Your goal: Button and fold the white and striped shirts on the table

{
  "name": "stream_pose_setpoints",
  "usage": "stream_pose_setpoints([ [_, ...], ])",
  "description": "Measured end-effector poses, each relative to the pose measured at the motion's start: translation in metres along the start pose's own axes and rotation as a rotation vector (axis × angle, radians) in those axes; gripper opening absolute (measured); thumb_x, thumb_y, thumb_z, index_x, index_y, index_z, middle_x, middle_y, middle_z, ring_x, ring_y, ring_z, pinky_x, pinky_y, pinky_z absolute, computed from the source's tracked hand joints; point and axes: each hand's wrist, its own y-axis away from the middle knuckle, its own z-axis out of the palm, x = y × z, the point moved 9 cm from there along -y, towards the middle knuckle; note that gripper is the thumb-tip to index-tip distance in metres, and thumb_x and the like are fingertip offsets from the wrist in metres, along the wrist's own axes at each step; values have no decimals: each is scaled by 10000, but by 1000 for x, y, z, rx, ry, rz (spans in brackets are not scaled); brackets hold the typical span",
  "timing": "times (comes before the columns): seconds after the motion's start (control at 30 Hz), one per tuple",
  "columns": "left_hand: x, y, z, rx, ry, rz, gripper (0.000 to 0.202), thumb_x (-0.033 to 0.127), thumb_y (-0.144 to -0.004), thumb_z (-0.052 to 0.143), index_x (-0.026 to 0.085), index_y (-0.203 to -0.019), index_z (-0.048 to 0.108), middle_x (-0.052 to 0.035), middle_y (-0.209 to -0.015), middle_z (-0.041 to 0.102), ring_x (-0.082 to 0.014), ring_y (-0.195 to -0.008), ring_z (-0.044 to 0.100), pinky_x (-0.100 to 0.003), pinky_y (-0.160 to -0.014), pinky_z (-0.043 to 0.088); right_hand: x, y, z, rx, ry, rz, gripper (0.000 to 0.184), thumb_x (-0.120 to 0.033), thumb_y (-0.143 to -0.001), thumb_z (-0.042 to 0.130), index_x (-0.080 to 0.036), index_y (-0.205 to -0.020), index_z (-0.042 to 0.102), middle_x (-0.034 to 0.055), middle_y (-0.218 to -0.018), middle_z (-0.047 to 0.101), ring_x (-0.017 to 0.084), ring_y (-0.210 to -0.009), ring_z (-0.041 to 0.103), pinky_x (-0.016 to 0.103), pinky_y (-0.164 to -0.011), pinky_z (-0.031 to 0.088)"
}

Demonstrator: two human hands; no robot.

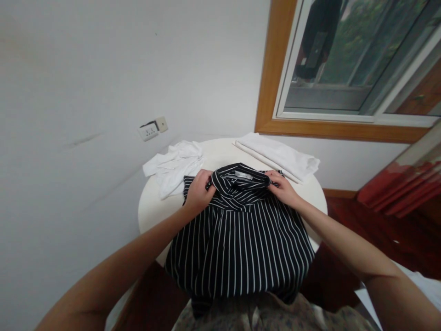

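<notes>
A black shirt with thin white stripes [241, 239] lies on a small round white table [151, 211], its lower part hanging over the near edge toward me. My left hand [199, 189] is closed on the shirt's collar at the left. My right hand [281, 187] pinches the collar at the right. A grey label shows inside the collar between the two hands.
A crumpled white cloth [174, 168] lies at the table's back left. A folded white cloth [279, 156] lies at the back right. A wall socket [151, 128] sits on the white wall behind. A wood-framed window [344, 69] is at the upper right, and a red fabric [396, 188] at the right.
</notes>
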Motion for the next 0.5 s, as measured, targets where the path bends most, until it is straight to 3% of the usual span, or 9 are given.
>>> stream_pose_setpoints([
  [0.07,9,10,2,-68,-12,161,193,155,-812,455,181,-968,566,-92,-1004,596,-219,-980,539,-390,-884,457,-6,5,-1,-56,8,-42,315,-144,-887,458,-268,-1067,684,74,-1159,591,217,-1100,528,448,-974,410],
  [0.17,24,48,15,-384,-12,429,310,84,-780,449,218,-1014,604,-74,-1169,595,-225,-1117,509,-422,-990,403,-16,28,12,-323,70,-138,429,-67,-829,450,-314,-1083,692,35,-1188,609,211,-1147,513,481,-1018,371],
  [0.27,25,83,16,-606,32,502,401,60,-782,436,256,-1092,598,-36,-1229,594,-202,-1161,499,-413,-1032,378,-17,49,23,-514,130,-143,461,-49,-779,485,-312,-1095,695,19,-1183,636,212,-1160,521,474,-1032,370],
  [0.37,18,80,4,-576,71,436,377,63,-783,423,242,-1057,611,-32,-1154,631,-186,-1098,539,-387,-990,416,-16,47,23,-444,166,-118,415,-84,-807,498,-297,-1111,685,22,-1164,657,213,-1149,547,475,-1024,391],
  [0.43,7,61,-6,-469,47,363,309,87,-794,417,217,-980,627,-44,-1074,655,-191,-1039,562,-378,-947,440,-18,39,24,-345,187,-109,386,-122,-851,491,-290,-1155,661,31,-1197,648,217,-1174,542,485,-1029,394],
  [0.5,-14,37,-19,-325,-54,245,268,134,-822,412,193,-961,633,-66,-1020,663,-208,-1003,568,-385,-928,445,-22,35,32,-331,197,-104,377,-173,-893,485,-275,-1232,614,47,-1275,608,218,-1223,514,481,-1046,387],
])
